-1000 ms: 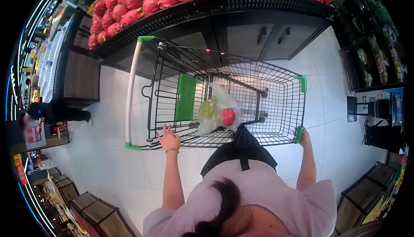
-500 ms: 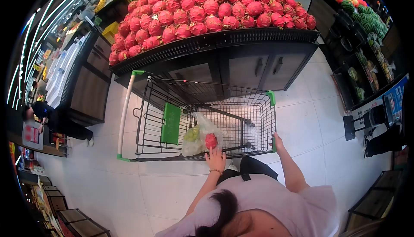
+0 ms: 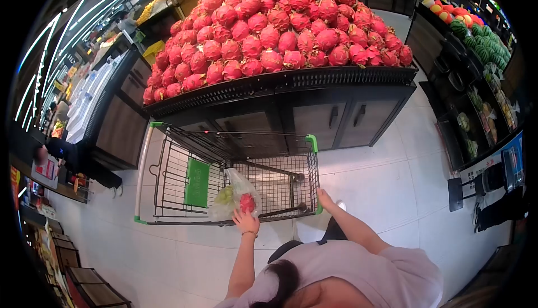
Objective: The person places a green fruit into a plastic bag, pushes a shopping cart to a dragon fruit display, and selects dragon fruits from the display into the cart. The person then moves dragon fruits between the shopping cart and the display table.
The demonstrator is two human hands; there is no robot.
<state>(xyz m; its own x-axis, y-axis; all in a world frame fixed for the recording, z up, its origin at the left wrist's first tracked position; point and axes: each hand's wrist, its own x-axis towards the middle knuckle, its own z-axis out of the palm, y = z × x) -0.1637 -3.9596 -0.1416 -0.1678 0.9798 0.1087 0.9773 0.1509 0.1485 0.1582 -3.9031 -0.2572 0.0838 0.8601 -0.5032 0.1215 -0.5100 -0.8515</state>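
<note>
A wire shopping cart [image 3: 274, 217] with green corner pieces stands sideways before me. Inside it lie a clear plastic bag [image 3: 240, 180], a red dragon fruit [image 3: 247, 202] and pale green produce [image 3: 225, 195], whose kind I cannot make out. Over the cart's near rim reaches my left hand [image 3: 245, 221], fingers spread, the tips at the dragon fruit. Whether they press on the fruit or on the rim is unclear. My right hand [image 3: 324, 198] is curled at the near right corner of the cart, its fingers partly hidden.
A heaped dragon fruit display [image 3: 280, 84] stands just behind the cart. Watermelons [image 3: 486, 44] and shelves [image 3: 457, 84] line the right side. A person in dark clothes [image 3: 84, 162] is at the left, near a counter [image 3: 120, 123]. Pale floor tiles [image 3: 370, 190] lie right of the cart.
The cart and both my hands have shifted left in view, with the bag and dragon fruit inside. The display sits lower in view. My left hand stays by the dragon fruit.
</note>
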